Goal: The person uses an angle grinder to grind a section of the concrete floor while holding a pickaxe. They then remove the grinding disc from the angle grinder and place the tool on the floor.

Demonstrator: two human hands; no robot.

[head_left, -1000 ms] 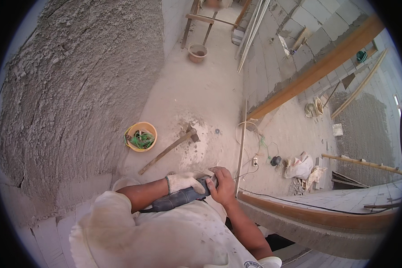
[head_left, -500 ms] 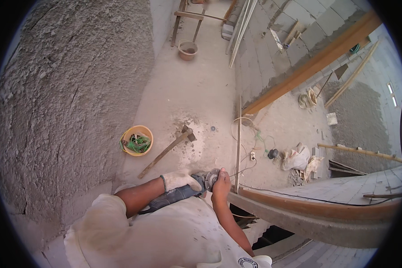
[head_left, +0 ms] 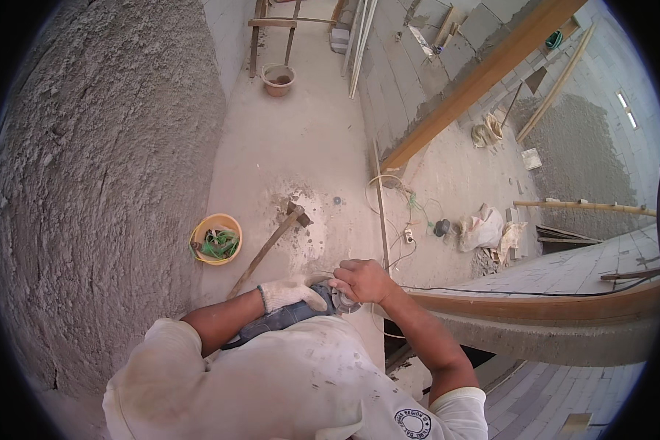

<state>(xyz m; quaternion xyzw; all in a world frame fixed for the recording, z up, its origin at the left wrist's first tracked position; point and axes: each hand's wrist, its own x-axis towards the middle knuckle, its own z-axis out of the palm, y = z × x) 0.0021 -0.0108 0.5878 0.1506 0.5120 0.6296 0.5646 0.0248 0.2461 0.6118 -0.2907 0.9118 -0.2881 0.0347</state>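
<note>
An angle grinder (head_left: 275, 320) with a worn, dark blue-grey body lies across the front of my torso. My left hand (head_left: 292, 295), in a pale knitted glove, is wrapped round its body near the head. At the head end is a round metallic disc (head_left: 346, 303), partly covered by my bare right hand (head_left: 365, 280). The fingers of that hand are curled and pressed together over the disc; their exact contact point is hidden. Just beyond my hands, a long-handled hammer (head_left: 270, 246) lies on the dusty floor, its head among broken bits.
A yellow bucket (head_left: 236, 257) holding tools and green cord stands by the rough wall at left. On the right are a wooden beam (head_left: 484, 84), a socket block (head_left: 408, 236) with cables, and white sacks (head_left: 482, 229). A floor opening (head_left: 396, 339) lies below my right forearm.
My right hand has shifted from the disc's outer edge to over its face, with the elbow swung outward. My left hand keeps its hold. The whole view has shifted slightly.
</note>
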